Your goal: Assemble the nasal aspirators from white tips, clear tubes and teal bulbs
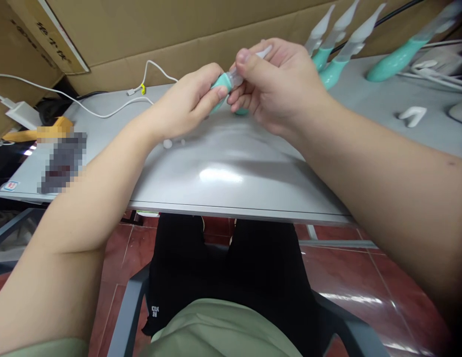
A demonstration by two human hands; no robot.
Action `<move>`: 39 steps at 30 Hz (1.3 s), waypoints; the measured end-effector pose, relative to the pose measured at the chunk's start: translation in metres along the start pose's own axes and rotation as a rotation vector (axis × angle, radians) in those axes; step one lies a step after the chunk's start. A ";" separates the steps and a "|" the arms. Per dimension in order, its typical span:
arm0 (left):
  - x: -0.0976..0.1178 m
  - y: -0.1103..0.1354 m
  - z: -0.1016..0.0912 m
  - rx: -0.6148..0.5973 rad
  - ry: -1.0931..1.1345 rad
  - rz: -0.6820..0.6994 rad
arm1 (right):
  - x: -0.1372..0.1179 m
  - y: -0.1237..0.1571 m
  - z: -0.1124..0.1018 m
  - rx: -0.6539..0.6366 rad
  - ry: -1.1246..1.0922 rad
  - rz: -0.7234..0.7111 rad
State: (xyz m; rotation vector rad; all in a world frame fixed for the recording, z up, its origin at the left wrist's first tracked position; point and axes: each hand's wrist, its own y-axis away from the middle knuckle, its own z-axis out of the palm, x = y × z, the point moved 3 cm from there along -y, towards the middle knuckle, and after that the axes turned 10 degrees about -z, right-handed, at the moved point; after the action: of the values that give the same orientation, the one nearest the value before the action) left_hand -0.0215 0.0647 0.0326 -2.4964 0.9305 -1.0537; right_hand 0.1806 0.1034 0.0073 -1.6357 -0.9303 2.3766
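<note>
Above the far part of a grey table (223, 173), both my hands are closed on one small device. My left hand (189, 99) wraps the teal body (222, 85) of the device. My right hand (279, 82) pinches its translucent white tip (261, 52), thumb on top. Most of the device is hidden by my fingers. A small white bit (167, 144) lies on the table just under my left wrist.
Several finished teal-and-white devices (337, 62) lie in a row at the back right, another (398, 57) further right. A white U-shaped part (412, 115), white cable (104, 111), charger (24, 114) and cardboard boxes (178, 29) surround the table. A chair and red floor lie below.
</note>
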 end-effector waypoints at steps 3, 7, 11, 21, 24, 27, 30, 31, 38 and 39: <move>0.004 0.003 -0.003 -0.033 0.053 -0.036 | -0.011 0.005 0.003 0.076 -0.060 0.006; -0.001 0.003 -0.008 -0.014 0.088 0.000 | -0.014 0.000 -0.001 0.045 0.038 -0.108; -0.011 -0.006 -0.010 0.151 -0.019 0.087 | -0.008 -0.009 -0.006 0.058 0.214 -0.293; -0.029 -0.011 -0.009 0.130 -0.095 -0.112 | -0.013 0.006 -0.002 -0.045 0.422 -0.364; -0.040 -0.016 -0.005 0.083 -0.193 -0.157 | -0.010 0.006 0.004 -0.114 0.360 -0.365; -0.053 -0.024 -0.002 0.089 -0.305 -0.212 | -0.007 0.006 0.005 -0.162 0.326 -0.372; -0.053 -0.024 -0.002 0.096 -0.346 -0.294 | -0.006 0.008 0.004 -0.161 0.333 -0.295; -0.049 -0.022 -0.003 0.103 -0.337 -0.295 | -0.006 0.009 0.004 -0.154 0.332 -0.271; 0.011 0.015 -0.015 0.173 0.014 0.046 | -0.012 0.016 0.012 -0.140 0.302 -0.259; 0.016 0.017 -0.014 0.126 0.043 0.024 | -0.011 0.016 0.013 -0.133 0.298 -0.271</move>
State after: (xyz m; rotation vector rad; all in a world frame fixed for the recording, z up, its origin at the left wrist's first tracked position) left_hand -0.0313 0.0415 0.0427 -2.3633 0.8746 -1.1269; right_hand 0.1779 0.0806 0.0108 -1.7196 -1.1817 1.8712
